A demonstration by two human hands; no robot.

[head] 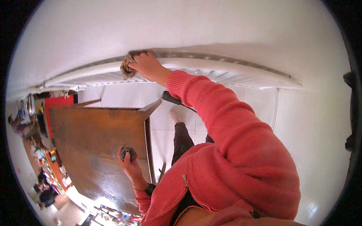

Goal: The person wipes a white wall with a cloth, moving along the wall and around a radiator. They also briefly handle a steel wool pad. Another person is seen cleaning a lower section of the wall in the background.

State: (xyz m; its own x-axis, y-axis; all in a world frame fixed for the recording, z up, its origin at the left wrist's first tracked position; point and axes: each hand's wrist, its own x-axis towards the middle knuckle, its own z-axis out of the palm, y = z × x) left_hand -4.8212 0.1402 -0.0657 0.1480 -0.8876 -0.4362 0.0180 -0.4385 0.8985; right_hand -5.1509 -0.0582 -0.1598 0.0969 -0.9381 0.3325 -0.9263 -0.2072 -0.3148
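Brown crumpled cloth [128,66] is bunched in my right hand [148,66], which rests at the top of a white ribbed radiator [226,66] on the wall. A dark strip runs along the gap between radiator and wall. My left hand [130,165] holds a grey scouring pad [127,153], thumb across it, over the brown wooden table [96,135]. Whether that hand touches the tabletop cannot be told.
White walls [181,25] stand ahead and on the right. Below the radiator lies a tiled floor [161,121] with a dark flat object [171,98] on it. Shelves with many small items [46,161] line the far left, and more clutter [118,216] sits beyond the table.
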